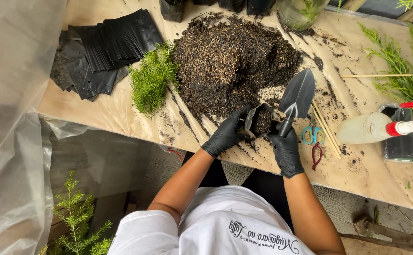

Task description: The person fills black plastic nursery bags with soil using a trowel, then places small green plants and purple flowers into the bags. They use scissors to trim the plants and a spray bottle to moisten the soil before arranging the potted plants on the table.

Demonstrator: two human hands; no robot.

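A: Head view first. What takes up most of the table?

B: The mound of dark potting soil, piled toward the far edge, about midway along. Loose crumbs trail from it toward the near edge.

A: And left of it?

B: A fanned stack of flat black nursery bags near the far left corner, with a bunch of green cuttings lying between the bags and the soil.

A: On the right side?

B: A pale spray bottle with a red and white trigger lies on its side by the right edge, leafy sprigs behind it. Thin wooden sticks and small blue-handled scissors sit just right of the hands.

A: Now the hands.

B: Both wear black gloves. The left hand has its fingers curled around the rim of a small black bag, holding it upright and open near the table's near edge, just in front of the mound; soil shows inside. The right hand is clenched on the handle of a black trowel, whose blade points away toward the soil, just beside the bag
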